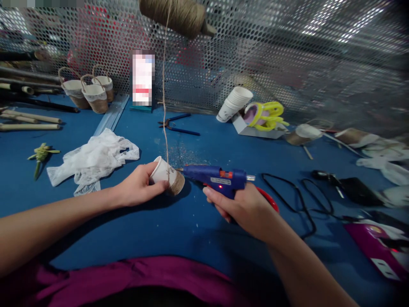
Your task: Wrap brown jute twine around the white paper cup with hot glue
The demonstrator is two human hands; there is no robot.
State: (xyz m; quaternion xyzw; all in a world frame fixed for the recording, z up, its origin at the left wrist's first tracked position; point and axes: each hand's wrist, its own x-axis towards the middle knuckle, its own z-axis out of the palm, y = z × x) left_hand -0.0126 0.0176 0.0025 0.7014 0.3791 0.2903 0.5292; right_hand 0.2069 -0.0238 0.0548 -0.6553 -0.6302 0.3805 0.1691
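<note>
- Fingers of the left hand (137,185) grasp one paper cup (158,172), thumb on its near side; some fingertips are hidden behind it. We find the cup tilted, mid-scene, with brown winding around its right end.
- Right hand (246,209) curled around one blue glue gun (207,175), a red light lit on its side. Nozzle points left at the cup; we cannot tell whether it touches.
- One twine strand (164,85) runs down to the cup from one spool (174,17), cut off at the top.
- Far left: we count three small baskets (96,100) with looped handles, partly overlapping. Nearer: one heap of white lace (96,155), then one green woven piece (41,152).
- Left edge: several sticks (32,126), cut off; we get no sure count.
- Far middle: one upright screen (142,79), blurred out; one pair of pliers (180,128) nearer.
- Far right of middle: one stack of white cups (234,102), too nested to count, beside one white tray (258,130) with a yellow item (271,115), hard to make out.
- Right: black cord (300,200), looped; a red object (270,199) half hidden behind the right hand; one purple object (372,245), its right part dim.
</note>
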